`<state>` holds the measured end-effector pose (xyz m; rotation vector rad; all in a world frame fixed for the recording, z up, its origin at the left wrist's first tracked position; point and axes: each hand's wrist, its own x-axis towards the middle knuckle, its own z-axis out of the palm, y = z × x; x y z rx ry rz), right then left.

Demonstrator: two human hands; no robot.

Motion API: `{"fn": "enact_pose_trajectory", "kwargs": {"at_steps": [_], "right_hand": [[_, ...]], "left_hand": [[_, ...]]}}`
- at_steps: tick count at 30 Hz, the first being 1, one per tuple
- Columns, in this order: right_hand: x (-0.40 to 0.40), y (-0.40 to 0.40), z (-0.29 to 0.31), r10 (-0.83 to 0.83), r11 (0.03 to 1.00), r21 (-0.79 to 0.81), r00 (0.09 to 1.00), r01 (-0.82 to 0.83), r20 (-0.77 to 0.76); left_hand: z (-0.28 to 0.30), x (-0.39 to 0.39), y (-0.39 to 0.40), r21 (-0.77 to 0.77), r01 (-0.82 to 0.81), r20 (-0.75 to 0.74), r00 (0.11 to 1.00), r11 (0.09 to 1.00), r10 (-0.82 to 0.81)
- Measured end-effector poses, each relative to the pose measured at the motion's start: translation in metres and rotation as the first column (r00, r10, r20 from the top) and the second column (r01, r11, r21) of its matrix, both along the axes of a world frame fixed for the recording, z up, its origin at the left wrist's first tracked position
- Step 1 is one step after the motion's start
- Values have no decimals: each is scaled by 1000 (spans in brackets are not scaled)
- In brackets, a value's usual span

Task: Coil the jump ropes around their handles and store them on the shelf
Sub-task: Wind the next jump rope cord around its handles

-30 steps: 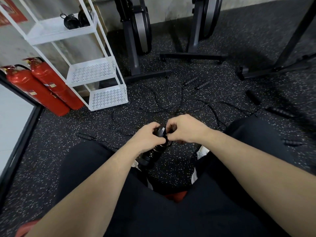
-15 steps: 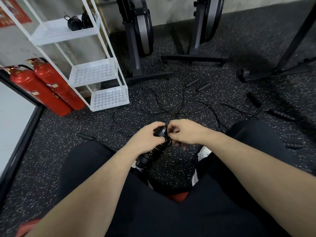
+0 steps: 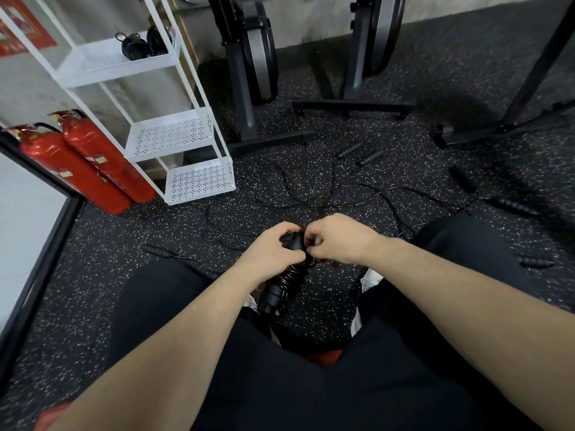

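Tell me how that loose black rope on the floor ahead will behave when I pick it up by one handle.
The rope lies in slack, crossing loops, so it will likely hang floppy and trail. It overlaps other cords, so it may snag or drag them. Its ribbed handle looks round, so it probably rolls if nudged, though the ribs should help grip.

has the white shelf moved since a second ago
No. The white shelf keeps its spot beside the red fire extinguishers; both slide together in the picture, so only the head camera shifted.
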<state>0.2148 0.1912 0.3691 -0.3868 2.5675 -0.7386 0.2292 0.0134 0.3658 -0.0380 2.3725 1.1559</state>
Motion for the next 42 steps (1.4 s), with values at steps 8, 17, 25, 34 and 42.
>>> {"fn": "enact_pose_trajectory", "kwargs": {"at_steps": [8,17,25,34,42], "right_hand": [[-1,8,5,242,966,113,965,-231,-101],[-2,15,9,233,972,66,915,-223,-330],[-1,12,0,273,953,73,736,-292,-619],[-9,7,15,382,916,209,587,-342,-714],[-19,-1,44,599,788,398,433,-470,-674]], "left_hand": [[4,-3,-2,-28,141,115,984,990,-137],[14,-6,-3,-80,243,125,965,967,-232],[16,-5,4,-333,339,-2,933,880,-360],[32,-12,0,-443,351,-60,907,825,-418],[42,-21,9,-585,389,30,887,712,-461]]}}
